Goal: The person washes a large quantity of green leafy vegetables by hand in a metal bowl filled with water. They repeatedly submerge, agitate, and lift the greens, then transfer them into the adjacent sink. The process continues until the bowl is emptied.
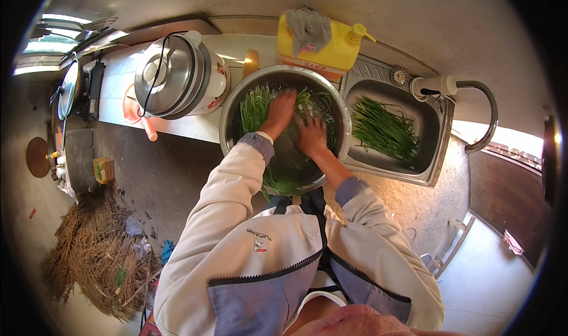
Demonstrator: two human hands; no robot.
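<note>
Both my hands are in a large metal basin [228, 127] of water, set between the counter and the sink. My left hand [282, 111] lies on green, chive-like stalks [255, 107] at the basin's left and far side; its fingertips are partly under water. To its right, my right hand [313, 136] has its fingers spread in the water, close to a few stalks. Whether either hand grips any of them cannot be made out. More stalks float at the basin's near edge. A bundle of the same green stalks [385, 127] lies in the steel sink [426, 158] on the right.
Behind the basin stands a yellow pump jug [339, 38] with a grey cloth [307, 27] over it. A lidded electric pot [177, 78] and an orange-handled strainer or ladle [150, 129] are on the counter at left. A curved faucet [490, 109] arches beside the sink. Dry brush [97, 256] lies on the floor.
</note>
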